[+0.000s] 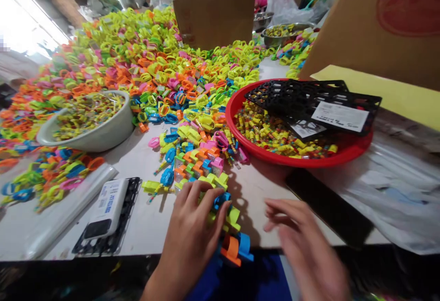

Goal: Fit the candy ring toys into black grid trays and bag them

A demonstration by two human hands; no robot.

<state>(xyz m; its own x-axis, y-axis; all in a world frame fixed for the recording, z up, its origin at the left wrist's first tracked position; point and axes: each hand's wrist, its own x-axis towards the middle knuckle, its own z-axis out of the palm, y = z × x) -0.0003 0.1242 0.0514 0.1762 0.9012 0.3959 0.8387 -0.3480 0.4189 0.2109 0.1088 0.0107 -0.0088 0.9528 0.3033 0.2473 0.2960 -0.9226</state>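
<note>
My left hand is closed, its fingers curled over the near part of a row of bright plastic watch-like rings. A blue ring shows by its fingertips. Just below the hand, an orange ring and a blue ring stick out over the table's front edge. My right hand hovers to the right of the row, blurred, with thumb and fingers apart and nothing visible in it. What lies under my left palm is hidden.
A huge heap of the rings covers the back left. A red basin holds small yellow pieces under black lattice sheets. Around stand a white bowl, a power bank, a dark phone and a cardboard box.
</note>
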